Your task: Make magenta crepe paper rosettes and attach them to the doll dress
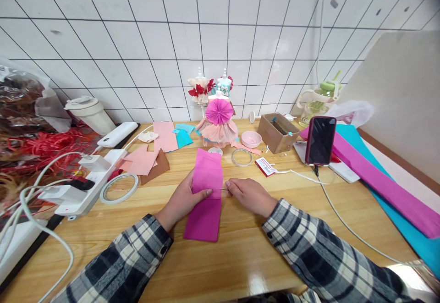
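A long magenta paper strip is held above the wooden table, its upper part lighter and its lower part darker, with a crease between them. My left hand grips its left edge, the thumb lying across the front. From the right, my right hand pinches a thin metal tool, whose tip lies over or in the paper near the crease; which of these I cannot tell. Beyond the paper stands a small dress form with a pink pleated rosette and a peach ruffled skirt, with two more dressed forms behind it.
Pink paper scraps, a tape roll and a power strip lie left. A pink bowl, a cardboard box and a phone stand right. A white cable crosses the right side beside long paper rolls.
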The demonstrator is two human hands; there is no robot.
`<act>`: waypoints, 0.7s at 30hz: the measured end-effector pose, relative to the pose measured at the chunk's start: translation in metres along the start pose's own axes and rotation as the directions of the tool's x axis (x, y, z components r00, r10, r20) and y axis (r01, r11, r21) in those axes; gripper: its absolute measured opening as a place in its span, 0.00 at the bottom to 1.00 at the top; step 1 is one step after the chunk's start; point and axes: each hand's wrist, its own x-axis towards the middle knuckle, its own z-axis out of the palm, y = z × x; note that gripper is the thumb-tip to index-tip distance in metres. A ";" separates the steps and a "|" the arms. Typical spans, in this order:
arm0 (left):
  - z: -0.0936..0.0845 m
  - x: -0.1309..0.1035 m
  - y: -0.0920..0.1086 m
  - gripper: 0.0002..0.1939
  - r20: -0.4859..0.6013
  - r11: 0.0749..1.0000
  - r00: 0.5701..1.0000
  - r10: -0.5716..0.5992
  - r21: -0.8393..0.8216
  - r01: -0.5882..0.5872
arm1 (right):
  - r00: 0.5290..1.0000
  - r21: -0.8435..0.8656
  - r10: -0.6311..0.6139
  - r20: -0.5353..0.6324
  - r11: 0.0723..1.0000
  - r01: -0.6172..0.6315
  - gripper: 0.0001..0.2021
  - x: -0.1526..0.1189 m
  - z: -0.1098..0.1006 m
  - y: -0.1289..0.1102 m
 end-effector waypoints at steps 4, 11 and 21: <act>-0.001 0.001 -0.001 0.34 -0.010 1.000 1.000 0.012 0.024 -0.012 | 1.000 -0.007 -0.006 0.007 1.000 0.007 0.23 0.000 -0.001 -0.001; 0.000 0.000 -0.002 0.31 0.009 0.999 1.000 -0.002 0.035 0.002 | 1.000 -0.023 -0.010 0.022 1.000 0.010 0.23 -0.001 -0.002 -0.001; 0.000 -0.001 0.000 0.33 -0.010 0.999 1.000 0.000 0.049 0.001 | 1.000 -0.017 -0.013 0.019 1.000 0.014 0.23 -0.002 -0.002 -0.003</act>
